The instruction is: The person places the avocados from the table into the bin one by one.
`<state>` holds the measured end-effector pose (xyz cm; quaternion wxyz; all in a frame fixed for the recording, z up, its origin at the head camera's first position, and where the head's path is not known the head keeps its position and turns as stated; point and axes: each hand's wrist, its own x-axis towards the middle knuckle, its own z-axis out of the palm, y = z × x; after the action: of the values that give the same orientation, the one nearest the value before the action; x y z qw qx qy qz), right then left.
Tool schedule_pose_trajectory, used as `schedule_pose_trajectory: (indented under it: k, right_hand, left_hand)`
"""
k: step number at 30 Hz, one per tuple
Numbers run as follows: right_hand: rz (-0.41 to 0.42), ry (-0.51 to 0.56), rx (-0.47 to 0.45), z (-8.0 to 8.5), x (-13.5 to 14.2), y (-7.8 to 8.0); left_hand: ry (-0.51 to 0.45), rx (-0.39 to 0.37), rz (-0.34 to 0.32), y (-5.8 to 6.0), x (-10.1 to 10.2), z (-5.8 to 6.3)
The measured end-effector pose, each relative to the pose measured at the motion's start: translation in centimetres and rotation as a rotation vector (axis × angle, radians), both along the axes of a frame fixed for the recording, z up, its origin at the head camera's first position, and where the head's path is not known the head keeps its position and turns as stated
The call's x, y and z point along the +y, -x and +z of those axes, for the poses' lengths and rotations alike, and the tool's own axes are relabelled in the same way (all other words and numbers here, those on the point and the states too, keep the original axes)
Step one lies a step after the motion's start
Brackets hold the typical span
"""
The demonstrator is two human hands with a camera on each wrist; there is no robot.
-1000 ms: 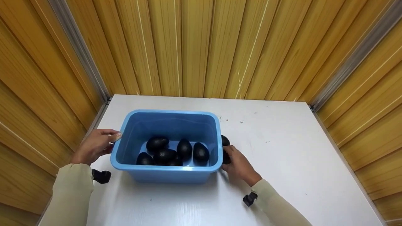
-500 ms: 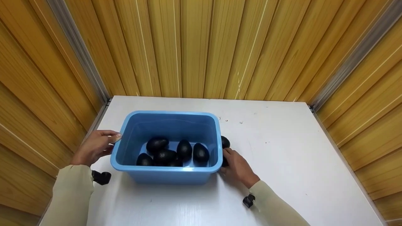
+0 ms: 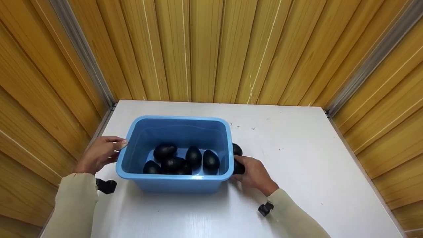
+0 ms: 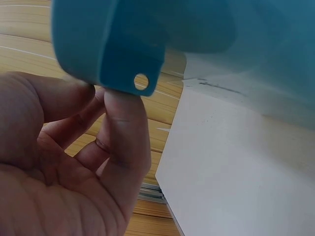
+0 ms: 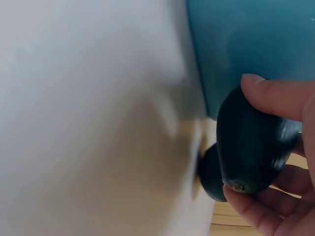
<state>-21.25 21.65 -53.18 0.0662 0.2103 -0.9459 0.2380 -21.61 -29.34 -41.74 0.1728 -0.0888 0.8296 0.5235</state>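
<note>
A blue plastic bin (image 3: 178, 186) stands on the white table with several dark avocados (image 3: 173, 164) inside. At its left end my left hand (image 3: 100, 152) pinches the rim between thumb and fingers; the left wrist view shows the thumb and a fingertip at the rim's lower edge (image 4: 123, 83), near a small hole. My right hand (image 3: 254, 172) grips a dark avocado (image 5: 253, 142) just outside the bin's right wall, thumb on one side and fingers on the other, its stem end showing. Another avocado (image 3: 237, 149) sits beyond it, partly hidden by the held one in the right wrist view.
The white table (image 3: 297, 158) extends to the right of the bin and in front of it. Yellow wood-patterned panels (image 3: 205, 49) enclose the back and both sides, with grey metal posts (image 3: 366, 59) at the corners. Small specks mark the table behind the bin.
My right hand has closed around the nearer avocado and turned a little, so more of the fruit shows. The left hand and the bin have stayed in place.
</note>
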Motion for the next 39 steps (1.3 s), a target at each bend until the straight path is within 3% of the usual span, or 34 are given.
schedule_pose_trajectory:
  k: [5, 8, 24, 31, 39]
  right_hand:
    - [0.042, -0.002, 0.110, 1.1, 0.5, -0.4]
    - [0.051, 0.013, 0.125, 2.1, 0.6, -0.7]
    - [-0.029, 0.079, 0.019, 6.7, 1.1, -2.6]
    - [-0.026, 0.108, 0.043, 8.9, 1.9, -2.3]
    - [0.031, 0.136, 0.163, 12.3, 2.7, -1.0]
  left_hand:
    - [0.000, 0.002, -0.006, 0.1, 0.1, 0.0]
    - [0.010, 0.004, -0.007, 0.2, 0.0, 0.0]
    - [0.011, 0.006, -0.008, 0.0, 0.0, 0.1]
    - [0.007, -0.010, -0.009, 0.1, 0.0, 0.1]
    - [0.004, -0.017, -0.004, 0.1, 0.0, 0.1]
